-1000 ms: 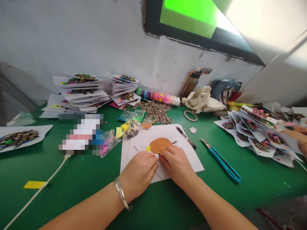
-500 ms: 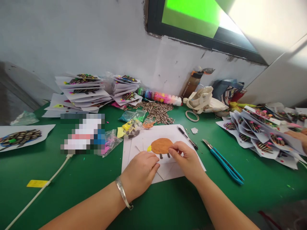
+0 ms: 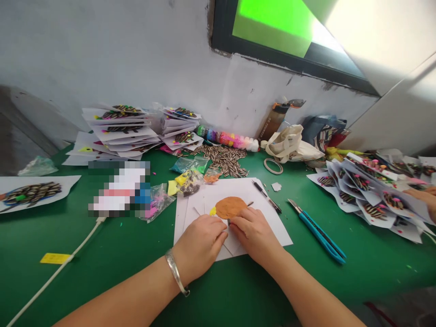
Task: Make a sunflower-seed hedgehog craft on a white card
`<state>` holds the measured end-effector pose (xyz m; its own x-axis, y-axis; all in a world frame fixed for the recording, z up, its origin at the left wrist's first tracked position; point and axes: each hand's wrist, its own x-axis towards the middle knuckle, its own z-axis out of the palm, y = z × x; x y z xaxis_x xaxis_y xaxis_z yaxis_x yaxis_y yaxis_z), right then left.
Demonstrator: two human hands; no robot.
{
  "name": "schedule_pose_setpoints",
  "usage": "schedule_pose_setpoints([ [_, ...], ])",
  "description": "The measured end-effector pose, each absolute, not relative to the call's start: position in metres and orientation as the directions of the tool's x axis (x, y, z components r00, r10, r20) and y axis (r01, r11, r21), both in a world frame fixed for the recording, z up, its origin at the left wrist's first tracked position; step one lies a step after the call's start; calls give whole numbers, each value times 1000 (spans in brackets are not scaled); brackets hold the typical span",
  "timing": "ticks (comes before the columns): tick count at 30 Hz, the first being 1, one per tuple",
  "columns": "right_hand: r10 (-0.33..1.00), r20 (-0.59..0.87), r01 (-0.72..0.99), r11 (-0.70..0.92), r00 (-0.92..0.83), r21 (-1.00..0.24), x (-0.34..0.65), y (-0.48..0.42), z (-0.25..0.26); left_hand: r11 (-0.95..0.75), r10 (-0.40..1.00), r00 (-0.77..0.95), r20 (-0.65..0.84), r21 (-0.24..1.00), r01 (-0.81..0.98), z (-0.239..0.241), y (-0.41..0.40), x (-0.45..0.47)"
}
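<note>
An orange-brown clay oval point(image 3: 230, 207) with a small yellow bit at its left end lies on a stack of white paper sheets point(image 3: 272, 222) on the green table point(image 3: 112, 245). My left hand point(image 3: 200, 245), with a silver bracelet on the wrist, rests curled on the paper just below the oval. My right hand point(image 3: 254, 233) presses its pinched fingertips at the oval's lower edge, beside a small dark leg piece. What the fingers hold is too small to make out.
A blue utility knife point(image 3: 318, 232) and a black pen point(image 3: 267, 196) lie right of the paper. Sunflower seeds point(image 3: 225, 160), small bags, clay jars point(image 3: 228, 138) and piles of finished seed pictures point(image 3: 119, 131) lie behind. Another person's hand point(image 3: 427, 200) is at the far right. A white cable point(image 3: 57, 272) runs left.
My right hand moved from the oval's right side back down to its lower edge. My left hand stayed almost in place.
</note>
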<state>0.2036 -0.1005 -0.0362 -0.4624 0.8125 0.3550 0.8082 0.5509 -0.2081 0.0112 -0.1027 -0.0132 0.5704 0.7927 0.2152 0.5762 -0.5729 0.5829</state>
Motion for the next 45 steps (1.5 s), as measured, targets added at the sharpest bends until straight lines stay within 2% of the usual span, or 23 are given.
schedule_pose_setpoints([
  [2,812,334,821,549,-479,-158,203,-101,-36,-575,791,573,214,580,577,-13,-103,11],
  [4,817,334,821,544,-471,-173,203,-100,-35,-576,791,573,214,577,579,-14,-103,11],
  [10,883,391,751,439,-259,-494,206,-98,-29,-565,795,570,208,596,571,-15,-103,10],
  [16,898,371,672,428,-237,-605,204,-100,-22,-515,818,541,197,671,534,-12,-102,11],
  [19,885,399,617,457,-241,-640,197,-102,-10,-332,886,448,120,838,432,-5,-101,10],
  [21,853,448,581,513,-267,-631,191,-104,1,-74,919,394,-35,963,258,0,-99,9],
  [22,830,479,568,550,-286,-613,187,-104,7,75,910,396,-123,988,134,2,-98,7],
  [24,779,533,561,616,-330,-554,179,-104,14,317,857,459,-236,942,-107,6,-97,4],
  [27,736,575,596,654,-359,-465,169,-99,15,457,815,513,-269,842,-285,9,-95,-1],
  [33,741,592,649,625,-317,-434,158,-86,1,478,838,455,-302,808,-344,8,-90,-5],
  [45,842,443,610,533,-309,-586,152,-72,8,468,855,431,-289,788,-400,7,-85,-7],
])
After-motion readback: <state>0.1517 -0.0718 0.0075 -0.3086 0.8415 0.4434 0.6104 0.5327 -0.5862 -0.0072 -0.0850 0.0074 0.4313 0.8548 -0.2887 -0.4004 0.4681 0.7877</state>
